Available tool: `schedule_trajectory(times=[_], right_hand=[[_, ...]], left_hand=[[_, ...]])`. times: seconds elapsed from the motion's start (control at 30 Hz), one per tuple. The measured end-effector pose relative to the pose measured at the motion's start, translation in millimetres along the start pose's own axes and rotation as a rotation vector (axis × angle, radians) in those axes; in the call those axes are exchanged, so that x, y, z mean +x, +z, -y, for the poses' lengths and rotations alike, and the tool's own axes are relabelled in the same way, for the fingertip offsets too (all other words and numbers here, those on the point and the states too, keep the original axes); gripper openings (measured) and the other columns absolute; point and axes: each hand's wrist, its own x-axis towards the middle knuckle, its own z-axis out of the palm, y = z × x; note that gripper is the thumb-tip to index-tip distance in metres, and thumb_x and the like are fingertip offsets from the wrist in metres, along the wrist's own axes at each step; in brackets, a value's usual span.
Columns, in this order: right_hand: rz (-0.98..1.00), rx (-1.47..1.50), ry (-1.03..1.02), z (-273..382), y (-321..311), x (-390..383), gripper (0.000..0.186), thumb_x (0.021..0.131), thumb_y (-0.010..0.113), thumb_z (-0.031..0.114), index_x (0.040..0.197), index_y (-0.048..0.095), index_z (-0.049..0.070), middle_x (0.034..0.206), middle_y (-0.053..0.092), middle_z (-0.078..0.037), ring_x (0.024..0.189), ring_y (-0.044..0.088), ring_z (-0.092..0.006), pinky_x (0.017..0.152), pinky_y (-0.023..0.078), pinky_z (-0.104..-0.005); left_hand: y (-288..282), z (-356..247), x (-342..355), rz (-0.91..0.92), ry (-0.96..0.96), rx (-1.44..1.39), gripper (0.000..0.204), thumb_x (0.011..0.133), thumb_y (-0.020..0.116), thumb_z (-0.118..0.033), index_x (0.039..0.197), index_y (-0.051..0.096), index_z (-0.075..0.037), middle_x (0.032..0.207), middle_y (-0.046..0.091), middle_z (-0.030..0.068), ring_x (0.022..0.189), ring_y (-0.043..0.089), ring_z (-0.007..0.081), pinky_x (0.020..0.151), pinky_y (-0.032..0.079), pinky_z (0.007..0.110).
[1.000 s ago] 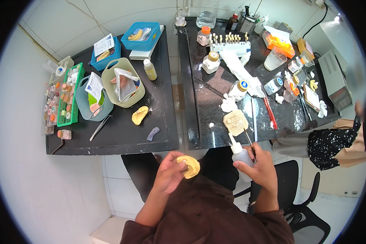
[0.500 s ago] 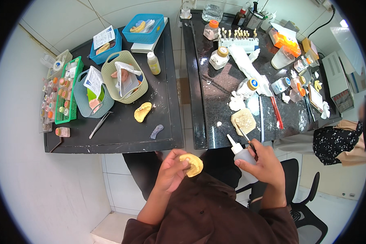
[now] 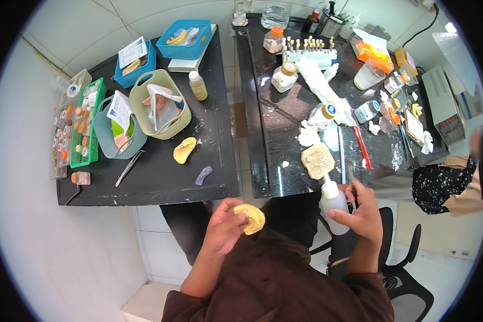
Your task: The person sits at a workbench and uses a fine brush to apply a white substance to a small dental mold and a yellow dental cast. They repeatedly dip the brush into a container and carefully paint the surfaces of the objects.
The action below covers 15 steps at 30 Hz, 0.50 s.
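My left hand grips a yellow dental cast, a curved arch, with the thumb on its inner side, above my lap. In my right hand is a translucent white squeeze bottle, upright, its thin nozzle pointing up. A slim tool, possibly a brush, also sticks up from the right fingers; its tip is blurred. Just beyond the nozzle lies a beige textured pad on the right table. A second yellow cast and a grey-purple curved piece rest on the left table.
Baskets, tweezers and a yellow-labelled bottle stand or lie on the left table. On the right table are jars, a tooth shade rack, a red-handled tool and tissue. A black chair is at right.
My right hand has shifted slightly right; the bottle has tipped from slanting left to nearly upright. The slim tool has swung away from the pad to point upward. The left hand keeps the cast.
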Motion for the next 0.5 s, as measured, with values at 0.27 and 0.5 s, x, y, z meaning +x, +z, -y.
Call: schedule_trajectory(times=[0.27, 0.5], right_hand=[[-0.590, 0.311, -0.174, -38.7, -30.9, 18.7, 0.058, 0.068, 0.089, 0.008, 0.088, 0.035, 0.012, 0.108, 0.064, -0.015, 0.109, 0.061, -0.0226, 0.091, 0.047, -0.0330], [-0.698, 0.280, -0.116, -63.7, -36.1, 42.6, 0.042, 0.078, 0.084, 0.012, 0.092, 0.044, 0.009, 0.113, 0.065, -0.013, 0.083, 0.052, -0.0086, 0.073, 0.046, -0.0222]], left_hand=[[9.1, 2.3, 0.3, 0.051, -0.028, 0.015, 0.025, 0.096, 0.059, -0.001, 0.117, 0.048, -0.007, 0.114, 0.065, 0.0152, 0.112, 0.065, 0.0317, 0.091, 0.054, 0.039], [16.7, 11.1, -3.8, 0.106, -0.075, 0.053, 0.025, 0.095, 0.058, -0.002, 0.117, 0.046, -0.007, 0.121, 0.060, 0.0158, 0.116, 0.059, 0.0496, 0.095, 0.052, 0.065]])
